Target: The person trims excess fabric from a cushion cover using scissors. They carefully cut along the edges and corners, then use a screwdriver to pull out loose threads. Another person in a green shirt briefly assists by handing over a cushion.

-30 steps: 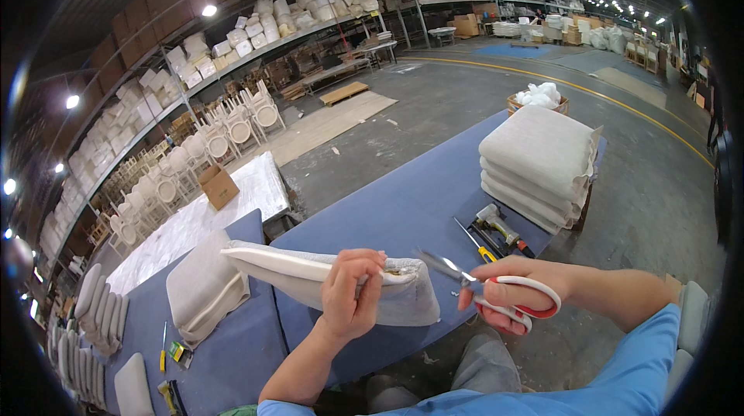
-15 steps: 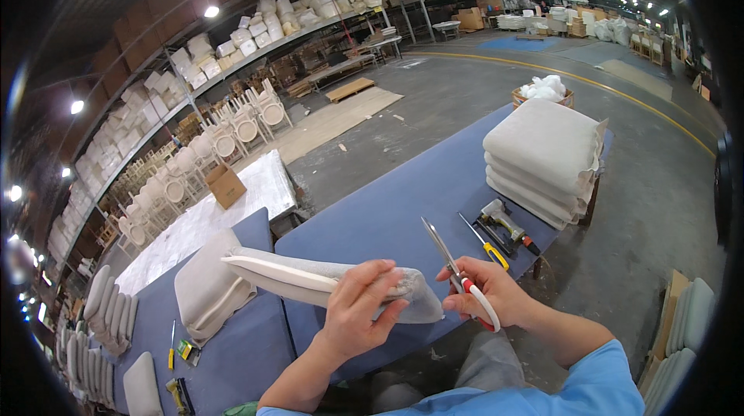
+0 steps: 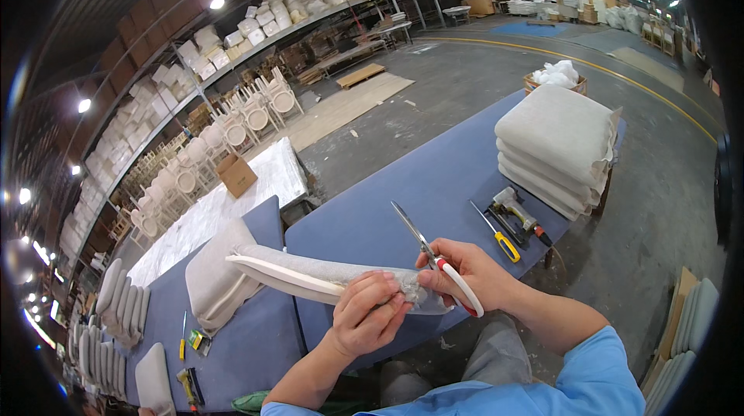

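Observation:
A grey upholstered seat cushion stands edge-up in front of me, its pale underside to the left and loose fabric bunched at its near right end. My left hand is closed on the cushion's edge by that bunched fabric, fingers curled. In my right hand are scissors with white and red handles. Their blades point up and away from the cloth and look slightly parted. The right thumb touches the bunched fabric. To the left, the cushion's far end meets a short stack of covered cushions.
Blue-covered worktable beneath. On its right lie a yellow-handled screwdriver, a staple gun and a cushion stack. Another screwdriver and staple gun lie at left. Chair frames stand beyond.
My right hand has moved left with the scissors, its thumb now at the cushion's end. My left fingers have closed onto the fabric. The view has shifted slightly.

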{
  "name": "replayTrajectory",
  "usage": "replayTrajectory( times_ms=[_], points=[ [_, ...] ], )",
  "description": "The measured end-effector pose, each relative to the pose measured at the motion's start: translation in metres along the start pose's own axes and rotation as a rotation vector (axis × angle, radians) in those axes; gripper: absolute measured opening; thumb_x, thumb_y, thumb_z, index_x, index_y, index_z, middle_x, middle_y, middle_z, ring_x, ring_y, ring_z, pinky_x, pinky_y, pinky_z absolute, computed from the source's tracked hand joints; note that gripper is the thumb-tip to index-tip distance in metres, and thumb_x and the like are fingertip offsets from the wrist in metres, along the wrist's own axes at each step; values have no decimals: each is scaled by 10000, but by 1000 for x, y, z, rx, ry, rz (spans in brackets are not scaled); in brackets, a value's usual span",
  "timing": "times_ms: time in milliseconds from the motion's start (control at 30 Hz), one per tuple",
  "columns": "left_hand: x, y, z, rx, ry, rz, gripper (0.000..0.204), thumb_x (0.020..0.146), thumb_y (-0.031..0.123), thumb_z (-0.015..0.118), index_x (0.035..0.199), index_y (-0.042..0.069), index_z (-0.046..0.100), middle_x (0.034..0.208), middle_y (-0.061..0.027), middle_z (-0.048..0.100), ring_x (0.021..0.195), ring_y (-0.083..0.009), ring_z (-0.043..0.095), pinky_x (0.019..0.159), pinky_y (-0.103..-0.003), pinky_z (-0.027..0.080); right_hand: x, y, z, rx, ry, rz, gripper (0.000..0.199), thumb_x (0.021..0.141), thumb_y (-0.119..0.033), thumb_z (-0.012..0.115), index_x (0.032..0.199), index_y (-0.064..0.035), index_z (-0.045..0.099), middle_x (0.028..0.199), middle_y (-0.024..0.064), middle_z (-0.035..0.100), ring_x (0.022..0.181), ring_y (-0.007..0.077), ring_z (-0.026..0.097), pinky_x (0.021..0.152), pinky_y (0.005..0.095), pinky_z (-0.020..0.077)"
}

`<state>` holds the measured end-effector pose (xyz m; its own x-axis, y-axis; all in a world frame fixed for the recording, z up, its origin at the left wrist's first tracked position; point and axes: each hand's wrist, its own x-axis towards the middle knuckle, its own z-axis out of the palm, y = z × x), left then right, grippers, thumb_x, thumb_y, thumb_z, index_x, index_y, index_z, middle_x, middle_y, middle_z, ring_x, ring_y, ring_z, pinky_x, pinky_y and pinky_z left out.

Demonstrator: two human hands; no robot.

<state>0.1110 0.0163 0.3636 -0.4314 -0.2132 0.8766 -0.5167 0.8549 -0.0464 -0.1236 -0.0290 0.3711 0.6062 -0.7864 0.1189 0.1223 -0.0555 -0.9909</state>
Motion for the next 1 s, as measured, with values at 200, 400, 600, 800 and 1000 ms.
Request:
replayTrajectory(
  times_ms=[200, 400, 600, 800, 1000],
  points=[
    [3, 1, -3, 24, -48, 29, 215, 799, 13, 849, 949, 29, 696, 1140, -124, 745, 1041, -315, 727, 896, -456, 623, 0, 1, 0, 35, 0, 17, 358, 1011, -330, 749, 1157, -35, 608, 756, 2, 606, 574, 73, 552, 499, 238, 419],
    [-1, 2, -4, -7, -27, 19, 242, 799, 1, 839, 999, 46, 711, 1127, -108, 760, 1038, -310, 722, 900, -462, 612, -4, 6, 5, 13, 52, 6, 341, 1014, -311, 740, 1156, -27, 617, 737, 3, 604, 605, 73, 586, 514, 250, 457],
    [2, 9, -5, 38, -53, -5, 231, 800, 5, 822, 1008, 73, 750, 1102, -81, 769, 1029, -293, 718, 905, -440, 611, 24, 99, -31, -389, 304, 50, 487, 964, -454, 750, 1176, -31, 634, 799, 106, 696, 710, 233, 686, 669, 371, 555],
    [8, 17, -6, 158, -129, -85, 228, 880, 72, 759, 1103, 20, 746, 1166, -137, 687, 1041, -361, 690, 911, -460, 598, 56, 201, -74, -1027, 338, 438, 522, 914, -482, 749, 1157, -35, 634, 1015, 198, 761, 995, 414, 738, 835, 525, 569],
    [4, 14, -11, 177, -167, -99, 239, 850, 50, 774, 1087, 25, 749, 1134, -130, 706, 1037, -352, 693, 911, -467, 593, 96, 198, -81, -1210, 31, 418, 415, 911, -382, 746, 1147, -41, 721, 1082, 230, 754, 1056, 418, 724, 908, 530, 573]
  ],
)
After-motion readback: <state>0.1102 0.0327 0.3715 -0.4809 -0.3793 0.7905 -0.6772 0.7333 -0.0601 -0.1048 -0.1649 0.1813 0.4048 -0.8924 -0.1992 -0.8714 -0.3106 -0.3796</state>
